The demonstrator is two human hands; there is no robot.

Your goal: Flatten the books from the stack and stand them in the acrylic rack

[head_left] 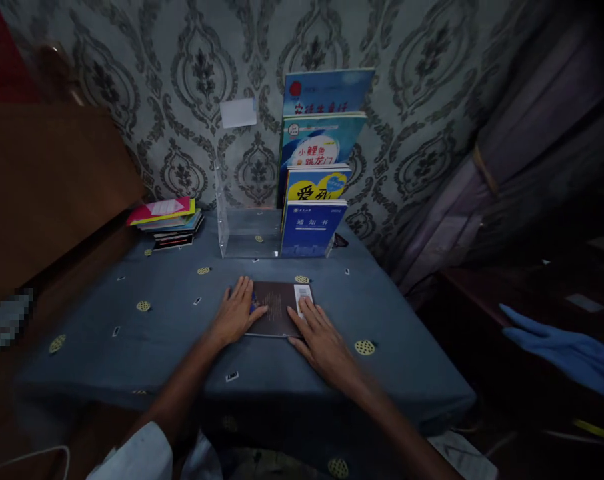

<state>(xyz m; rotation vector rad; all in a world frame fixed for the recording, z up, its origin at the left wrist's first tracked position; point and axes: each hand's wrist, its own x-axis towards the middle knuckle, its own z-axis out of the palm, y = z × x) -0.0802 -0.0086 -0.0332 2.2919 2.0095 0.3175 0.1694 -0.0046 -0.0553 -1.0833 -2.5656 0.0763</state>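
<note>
A dark brown book (277, 310) lies flat on the table in front of me, with small print and a white barcode label at its right. My left hand (235, 311) rests on its left edge, fingers stretched out and thumb over the cover. Across the right part, partly over the label, my right hand (322, 337) lies with its fingers spread; its thumb is by the near edge. Behind the book stands a clear acrylic book rack (249, 252). Its right side holds several upright books in steps, a blue booklet (313, 230) foremost.
A stack of books (175, 223) lies at the table's back left, a pink and yellow one on top. The blue patterned tablecloth (167, 347) covers the table. Patterned wallpaper, with a white card (239, 113) on it, rises behind. A blue glove (565, 343) shows at the right.
</note>
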